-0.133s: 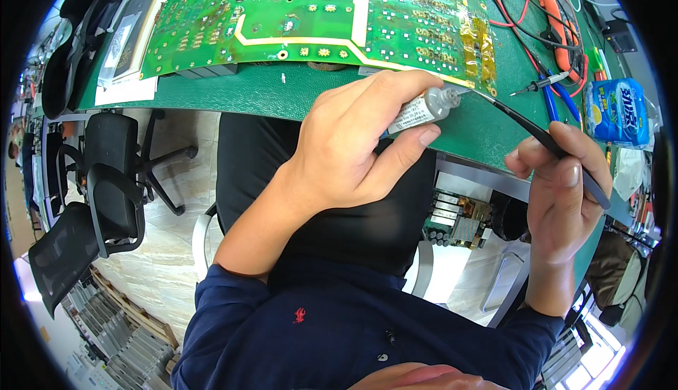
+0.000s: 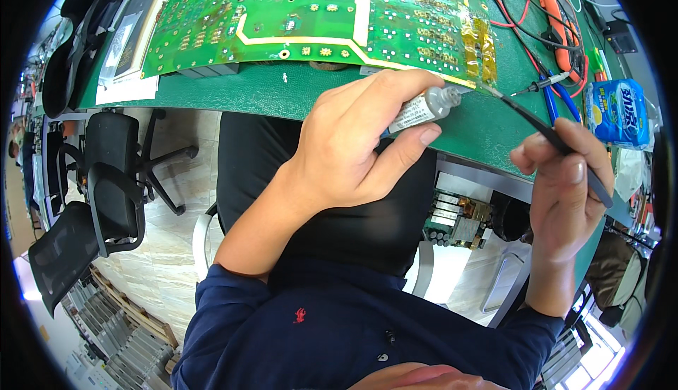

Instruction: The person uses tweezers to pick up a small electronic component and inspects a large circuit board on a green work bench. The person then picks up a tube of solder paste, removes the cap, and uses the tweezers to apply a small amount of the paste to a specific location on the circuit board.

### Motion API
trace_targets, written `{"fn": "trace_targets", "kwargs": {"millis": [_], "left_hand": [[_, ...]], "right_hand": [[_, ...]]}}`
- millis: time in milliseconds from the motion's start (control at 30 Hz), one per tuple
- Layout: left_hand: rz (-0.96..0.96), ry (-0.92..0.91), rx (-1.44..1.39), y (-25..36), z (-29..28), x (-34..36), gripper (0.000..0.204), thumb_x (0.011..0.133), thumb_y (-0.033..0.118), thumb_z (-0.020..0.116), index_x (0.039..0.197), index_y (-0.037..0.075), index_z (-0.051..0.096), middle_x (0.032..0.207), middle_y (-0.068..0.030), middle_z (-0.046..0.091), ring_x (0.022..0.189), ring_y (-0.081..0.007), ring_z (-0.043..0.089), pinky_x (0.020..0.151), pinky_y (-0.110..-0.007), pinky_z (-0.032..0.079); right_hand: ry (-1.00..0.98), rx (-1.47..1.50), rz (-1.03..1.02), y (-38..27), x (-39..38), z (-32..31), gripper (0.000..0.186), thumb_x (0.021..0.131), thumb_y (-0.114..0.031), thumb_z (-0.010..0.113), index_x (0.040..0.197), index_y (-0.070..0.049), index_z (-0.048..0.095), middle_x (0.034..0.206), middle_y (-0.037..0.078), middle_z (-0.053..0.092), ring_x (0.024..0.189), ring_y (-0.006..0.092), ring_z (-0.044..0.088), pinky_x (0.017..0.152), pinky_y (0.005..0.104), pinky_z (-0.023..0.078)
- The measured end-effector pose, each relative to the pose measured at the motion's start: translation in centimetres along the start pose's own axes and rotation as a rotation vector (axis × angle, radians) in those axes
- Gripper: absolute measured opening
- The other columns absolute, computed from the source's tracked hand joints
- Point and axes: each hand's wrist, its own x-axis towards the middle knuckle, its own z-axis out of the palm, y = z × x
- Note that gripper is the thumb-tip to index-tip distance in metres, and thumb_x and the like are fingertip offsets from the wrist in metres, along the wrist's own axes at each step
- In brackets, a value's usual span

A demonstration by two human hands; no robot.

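My left hand (image 2: pixel 353 143) is closed around a small grey bottle (image 2: pixel 426 110) with a white label, tilted so its narrow neck points right. Between the thumb and fingers of my right hand (image 2: pixel 568 178) are dark tweezers (image 2: pixel 537 129). Their pale tips point up and left, a short way right of the bottle's mouth and close to the near right corner of the circuit board. That large green circuit board (image 2: pixel 296 26) lies beyond both hands, with strips of amber tape (image 2: pixel 478 48) at its right side.
A green mat (image 2: pixel 212 93) covers the bench. Right of the board are red and black test leads (image 2: pixel 561 30), blue-handled pliers (image 2: pixel 549 100) and a blue packet (image 2: pixel 618 111). A black office chair (image 2: pixel 116 171) stands at left; another circuit board (image 2: pixel 459 217) sits below the bench edge.
The tweezers' tips have moved right, away from the bottle's mouth, along with a slight shift of my right hand. My left hand and the bottle stay in place.
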Motion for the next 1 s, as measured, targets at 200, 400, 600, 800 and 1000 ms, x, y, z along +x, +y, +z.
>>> {"fn": "trace_targets", "kwargs": {"millis": [200, 400, 600, 800, 1000], "left_hand": [[-0.038, -0.015, -0.023, 0.0, 0.0, -0.1, 0.031, 0.085, 0.004, 0.062, 0.114, -0.004, 0.058, 0.082, -0.0088, 0.065, 0.070, -0.0113, 0.061, 0.064, -0.021, 0.048], [-0.055, -0.017, -0.033, -0.1, 0.1, -0.3, 0.033, 0.087, 0.005, 0.061, 0.117, -0.007, 0.054, 0.081, -0.0097, 0.063, 0.070, -0.0108, 0.058, 0.065, -0.021, 0.046], [-0.111, -0.064, -0.058, 0.1, 0.1, -0.5, 0.037, 0.089, 0.009, 0.061, 0.119, -0.010, 0.050, 0.081, -0.0111, 0.062, 0.064, -0.0072, 0.052, 0.060, -0.018, 0.042], [-0.128, -0.048, -0.071, 0.1, 0.2, -0.8, 0.040, 0.089, 0.012, 0.062, 0.120, -0.010, 0.048, 0.084, -0.0145, 0.062, 0.060, -0.0067, 0.048, 0.056, -0.018, 0.040], [-0.119, -0.045, -0.075, 0.0, 0.2, -0.7, 0.041, 0.089, 0.014, 0.062, 0.120, -0.010, 0.048, 0.083, -0.0149, 0.062, 0.061, -0.0071, 0.049, 0.055, -0.018, 0.040]], "right_hand": [[0.094, -0.015, 0.009, 1.4, 1.2, -1.5, 0.039, 0.100, -0.020, 0.042, 0.126, 0.008, 0.049, 0.097, 0.015, 0.065, 0.085, 0.0202, 0.063, 0.074, 0.0297, 0.045], [0.128, -0.091, 0.064, 2.4, 1.9, -1.9, 0.035, 0.099, -0.016, 0.045, 0.123, 0.008, 0.053, 0.097, 0.015, 0.067, 0.086, 0.0204, 0.064, 0.076, 0.0294, 0.046], [0.070, -0.223, 0.006, 3.8, 1.9, -2.4, 0.031, 0.099, -0.013, 0.045, 0.119, 0.008, 0.056, 0.095, 0.015, 0.067, 0.084, 0.0203, 0.064, 0.073, 0.0296, 0.047], [0.039, -0.267, -0.012, 4.1, 2.0, -2.4, 0.031, 0.099, -0.014, 0.045, 0.119, 0.007, 0.056, 0.095, 0.015, 0.067, 0.083, 0.0205, 0.065, 0.072, 0.0283, 0.048], [0.024, -0.310, -0.015, 4.1, 2.1, -2.5, 0.031, 0.099, -0.014, 0.045, 0.119, 0.007, 0.056, 0.094, 0.016, 0.068, 0.085, 0.0213, 0.066, 0.073, 0.0286, 0.049]]}}
